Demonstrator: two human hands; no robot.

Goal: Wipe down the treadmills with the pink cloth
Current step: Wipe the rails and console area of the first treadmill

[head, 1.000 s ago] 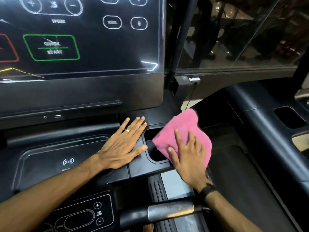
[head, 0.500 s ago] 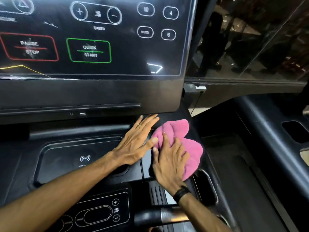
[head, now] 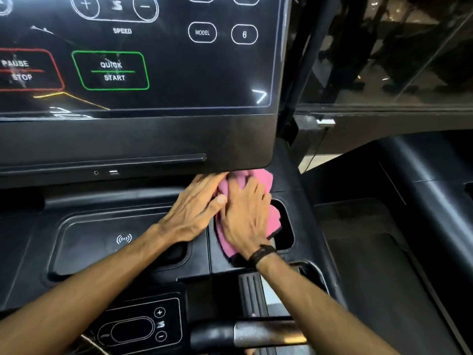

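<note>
The pink cloth (head: 258, 179) lies on the black treadmill console (head: 143, 139), on its tray just below the screen's lower right corner. My right hand (head: 244, 216) presses flat on the cloth with spread fingers, covering most of it. Beside it, my left hand (head: 194, 208) rests flat on the tray, and its fingertips touch the cloth's left edge under the screen bezel. A dark cup holder (head: 285, 226) opens right of the cloth.
The touch screen (head: 158, 60) with its speed, pause and quick start buttons stands close above the hands. A handlebar (head: 256, 334) crosses below. A neighbouring treadmill's arm (head: 422, 188) runs at the right, with glass behind.
My right hand has pushed the cloth up and left, from over the cup holder to under the screen's corner. My left hand has stayed flat beside it.
</note>
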